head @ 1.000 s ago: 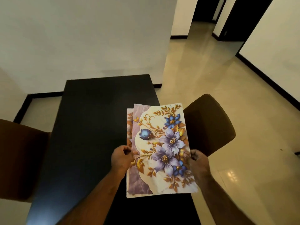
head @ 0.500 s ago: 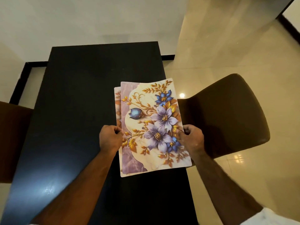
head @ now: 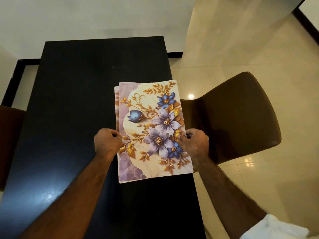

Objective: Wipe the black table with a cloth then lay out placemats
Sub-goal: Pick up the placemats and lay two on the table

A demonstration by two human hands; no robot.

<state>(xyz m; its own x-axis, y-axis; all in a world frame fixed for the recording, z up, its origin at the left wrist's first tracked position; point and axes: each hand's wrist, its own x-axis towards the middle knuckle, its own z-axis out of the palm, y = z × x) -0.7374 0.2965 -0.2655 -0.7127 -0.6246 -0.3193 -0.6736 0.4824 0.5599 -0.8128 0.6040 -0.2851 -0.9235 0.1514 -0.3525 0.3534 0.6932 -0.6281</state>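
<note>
View has tipped further down than half a second ago, placemats (head: 153, 130) lower over the black table (head: 72, 104); left hand (head: 107, 144) and right hand (head: 196, 144) pinch opposite long edges, closed; long axis runs away from person; right table edge nearer.

A home dining area: a black dining surface (head: 86, 100) flanked by brown upholstered chairs (head: 238, 118), on glossy cream floor tiles (head: 241, 54) with plain white walls (head: 86, 16).
</note>
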